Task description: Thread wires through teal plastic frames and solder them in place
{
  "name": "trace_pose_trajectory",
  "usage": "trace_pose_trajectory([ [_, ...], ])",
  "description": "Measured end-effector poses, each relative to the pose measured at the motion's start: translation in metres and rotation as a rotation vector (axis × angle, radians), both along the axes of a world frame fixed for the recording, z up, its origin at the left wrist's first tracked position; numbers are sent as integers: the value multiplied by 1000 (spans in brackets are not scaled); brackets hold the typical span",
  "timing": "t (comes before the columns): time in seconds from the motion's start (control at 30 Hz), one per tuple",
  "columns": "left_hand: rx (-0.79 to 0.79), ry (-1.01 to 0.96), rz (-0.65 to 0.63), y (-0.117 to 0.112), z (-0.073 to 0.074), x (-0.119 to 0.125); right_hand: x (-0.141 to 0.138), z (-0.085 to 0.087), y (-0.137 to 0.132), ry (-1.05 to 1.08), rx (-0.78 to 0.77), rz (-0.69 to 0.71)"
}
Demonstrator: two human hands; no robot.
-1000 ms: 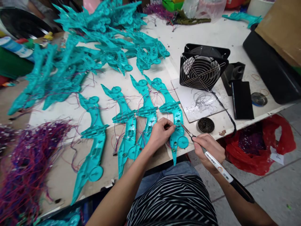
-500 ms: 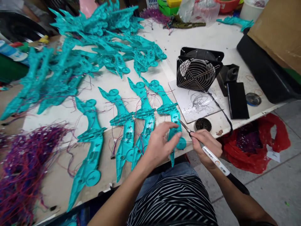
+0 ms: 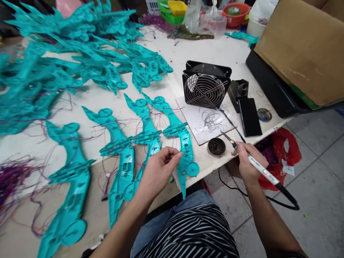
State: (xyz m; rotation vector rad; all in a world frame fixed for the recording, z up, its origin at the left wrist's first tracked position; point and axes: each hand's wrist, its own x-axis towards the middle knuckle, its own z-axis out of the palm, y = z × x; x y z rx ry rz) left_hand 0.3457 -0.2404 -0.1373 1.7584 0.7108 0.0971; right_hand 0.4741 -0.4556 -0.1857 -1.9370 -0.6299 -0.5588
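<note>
Our right hand (image 3: 252, 161) grips soldering iron (image 3: 263, 170); left hand (image 3: 157, 173) curls over teal plastic shell (image 3: 186, 141) (can't tell if fingers hold anything); we best steer tip (image 3: 227, 137) clear.

the left hand (image 3: 157, 171) partly hides a teal piece (image 3: 149, 134); the left edge crops purple wires (image 3: 12, 175).

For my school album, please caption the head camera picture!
Right hand holding a soldering iron, left hand close by a teal plastic piece, black fan nearby.
</note>
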Motion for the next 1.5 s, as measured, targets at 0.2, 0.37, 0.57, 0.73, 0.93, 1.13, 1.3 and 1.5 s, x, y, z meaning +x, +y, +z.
trace_pose_trajectory([
  [0.2,37,-5,26,-1,-8,5,10,-7,-13,69,-17,34],
  [0.37,56,5,34,0,-11,7,12,-6,-9,92,-31,71],
  [0.57,62,10,51,2,-9,9,15,-7,-10,121,-25,94],
  [0.73,136,1,47,4,-10,15,16,-10,-12,214,20,56],
  [0.93,240,13,16,7,-21,26,7,-5,-6,220,73,43],
  [1.13,336,-10,27,8,-34,36,-18,17,24,35,22,376],
  [1.3,307,3,5,12,-38,38,-23,13,41,-8,6,497],
  [1.5,276,16,-8,15,-35,39,-20,2,46,-20,-9,532],
])
